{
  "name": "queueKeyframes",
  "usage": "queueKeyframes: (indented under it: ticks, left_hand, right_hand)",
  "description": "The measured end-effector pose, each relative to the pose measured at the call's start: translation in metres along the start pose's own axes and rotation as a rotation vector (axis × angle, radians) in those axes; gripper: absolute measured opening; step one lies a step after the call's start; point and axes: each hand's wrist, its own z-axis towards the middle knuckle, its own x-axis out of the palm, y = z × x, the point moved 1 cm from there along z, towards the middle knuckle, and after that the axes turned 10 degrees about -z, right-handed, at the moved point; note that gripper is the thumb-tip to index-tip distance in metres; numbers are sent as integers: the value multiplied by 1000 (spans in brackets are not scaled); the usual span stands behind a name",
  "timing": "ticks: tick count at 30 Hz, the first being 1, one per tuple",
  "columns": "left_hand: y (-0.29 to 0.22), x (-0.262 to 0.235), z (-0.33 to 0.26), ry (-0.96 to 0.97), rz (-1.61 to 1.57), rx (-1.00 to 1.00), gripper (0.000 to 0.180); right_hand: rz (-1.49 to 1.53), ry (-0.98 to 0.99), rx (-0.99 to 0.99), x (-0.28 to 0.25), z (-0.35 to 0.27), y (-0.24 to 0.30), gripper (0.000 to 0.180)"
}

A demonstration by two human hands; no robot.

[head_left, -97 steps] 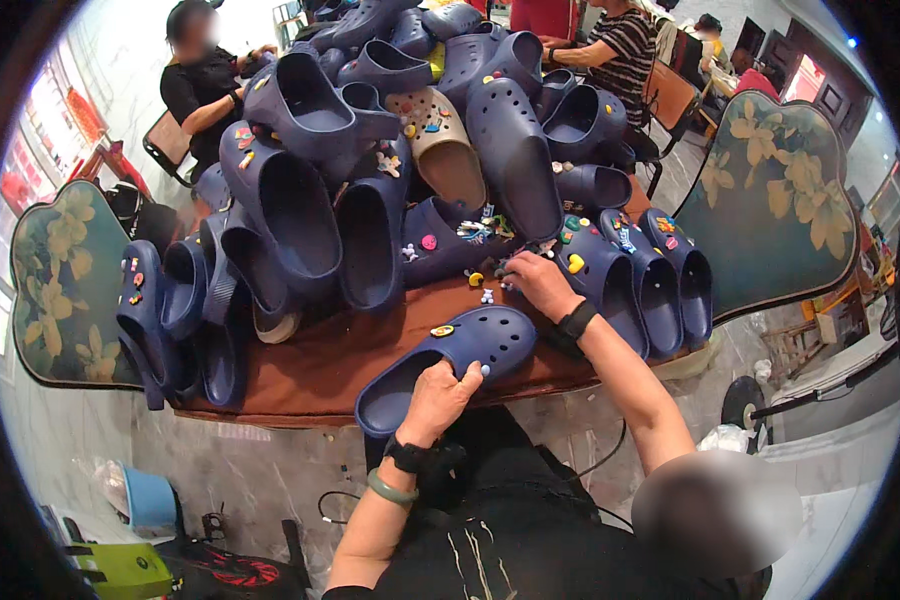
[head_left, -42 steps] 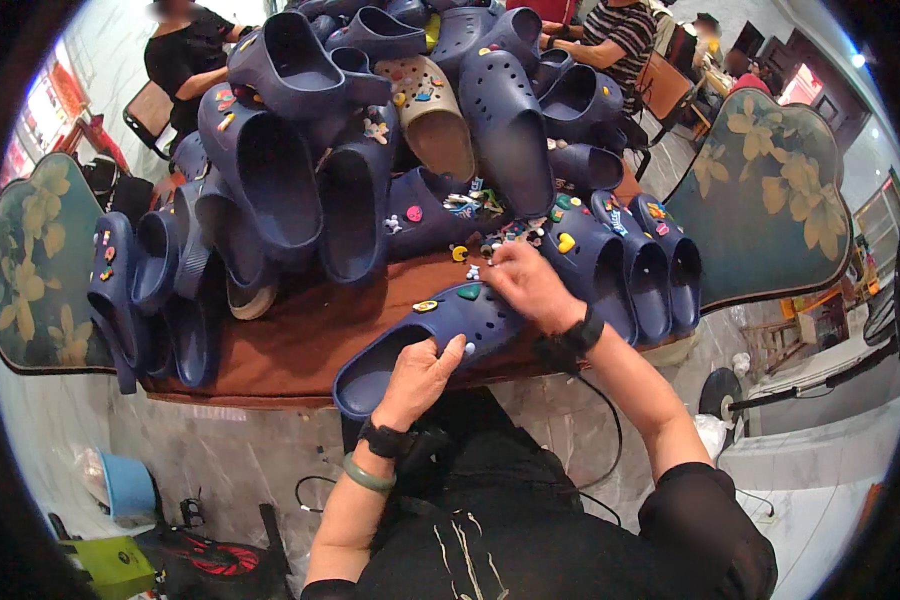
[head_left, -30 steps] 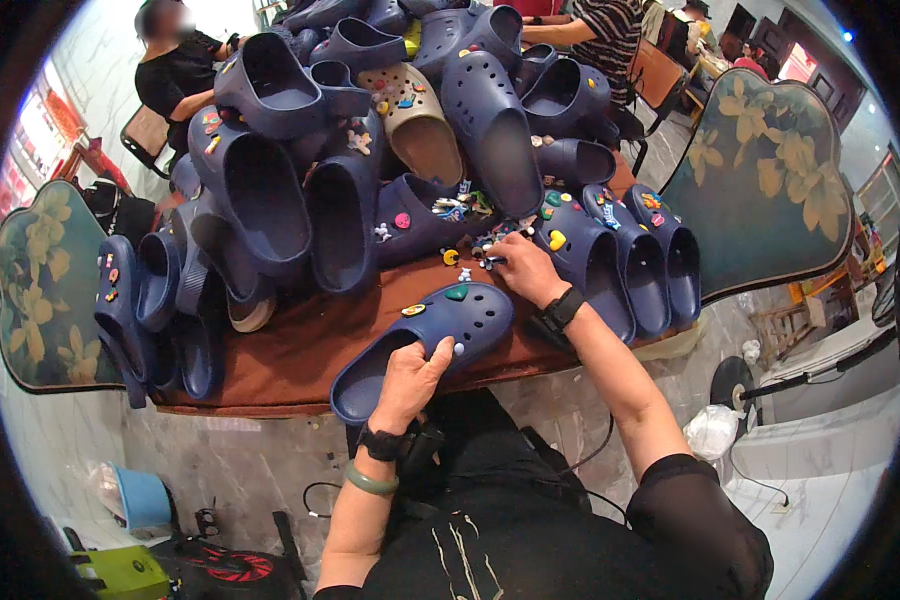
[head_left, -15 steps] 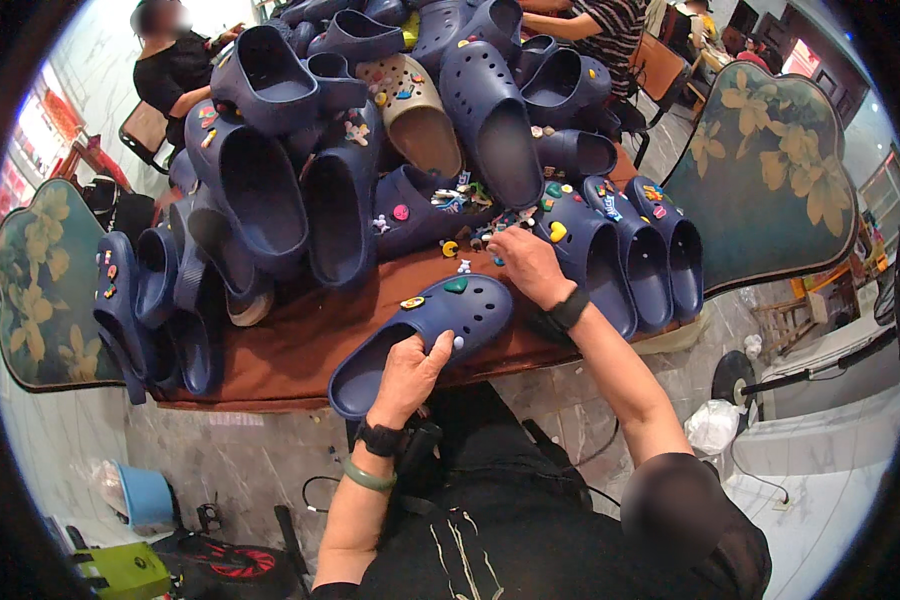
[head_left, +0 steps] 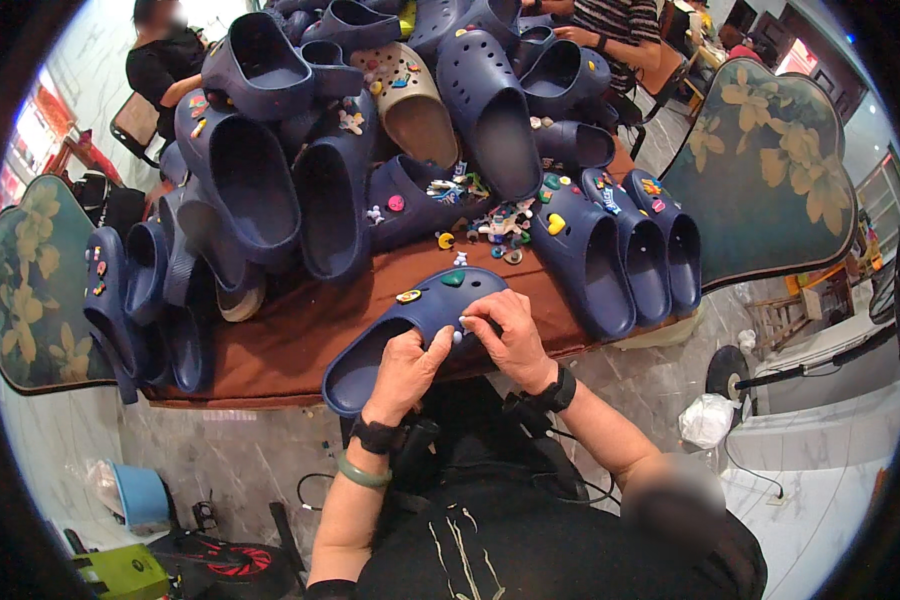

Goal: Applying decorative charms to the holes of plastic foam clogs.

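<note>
A navy clog (head_left: 432,307) lies tilted at the table's near edge, its vent-holed toe pointing right and away. My left hand (head_left: 405,372) grips its near side, thumb on the upper. On the clog sit a green charm (head_left: 453,279), a yellow oval charm (head_left: 409,297) and a pale blue one (head_left: 457,337) by my left thumb. My right hand (head_left: 513,335) is closed in a pinch over the toe, with a small whitish charm (head_left: 464,321) at its fingertips, partly hidden. Beyond the clog lies a heap of loose charms (head_left: 505,222), with a yellow round charm (head_left: 445,241) beside it.
Navy clogs (head_left: 255,190) are piled high on the brown-covered table (head_left: 280,345), with a beige clog (head_left: 410,105) among them. Several decorated clogs (head_left: 595,260) stand in a row at the right. Chairs with floral backs (head_left: 770,170) flank the table. Other people sit behind the pile.
My right hand has come back from the charm heap to the clog's toe, now pinching a small piece close to my left thumb. My left hand still holds the clog.
</note>
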Motion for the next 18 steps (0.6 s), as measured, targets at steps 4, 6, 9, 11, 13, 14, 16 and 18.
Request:
queueKeyframes:
  ticks: [4,6,9,11,13,14,16,18]
  left_hand:
    - [-11,1,0,3,18,13,34]
    - [-11,-2,0,21,62,-20,33]
    - [-7,-3,1,36,58,-34,33]
    - [-7,-4,1,78,91,-9,33]
    - [-2,-5,2,92,79,33,33]
    - [-2,-5,3,105,68,74,33]
    - [-5,-7,2,117,73,21,33]
    - [-8,-7,3,126,81,-27,34]
  right_hand:
    - [60,80,66,-5,0,0,8]
    - [32,134,37,-9,4,-5,10]
    - [-26,210,-20,-12,14,-10,13]
    - [-54,234,-49,-13,18,-13,15]
    - [-143,242,-69,-12,21,-17,18]
    - [-145,242,-65,-12,21,-17,18]
    - [-225,257,-124,-8,21,-17,20]
    - [-174,172,-105,-1,15,-16,20]
